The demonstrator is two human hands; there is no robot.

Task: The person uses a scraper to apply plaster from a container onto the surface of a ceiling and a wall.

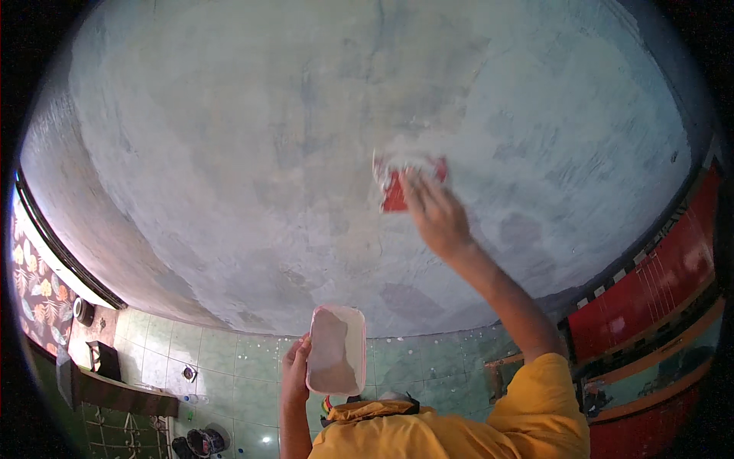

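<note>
My right hand (438, 214) presses a red, flat putty spreader (393, 196) against the wall (229, 161). White paste is smeared across the spreader's face and along its upper edge. The wall carries uneven grey and whitish patches of skim coat. Lower down, my left hand (295, 372) grips the left side of a rectangular plastic tub (362, 348) with a pale rim. Greyish paste covers much of the tub's inside. The fingers behind the tub are hidden.
Green floor tiles (252, 379) spotted with white drops meet the wall's foot. Red furniture (634, 294) stands along the right side. A dark bucket (205, 441) and a metal railing (126, 432) are at lower left, near a leaf-patterned surface (38, 287).
</note>
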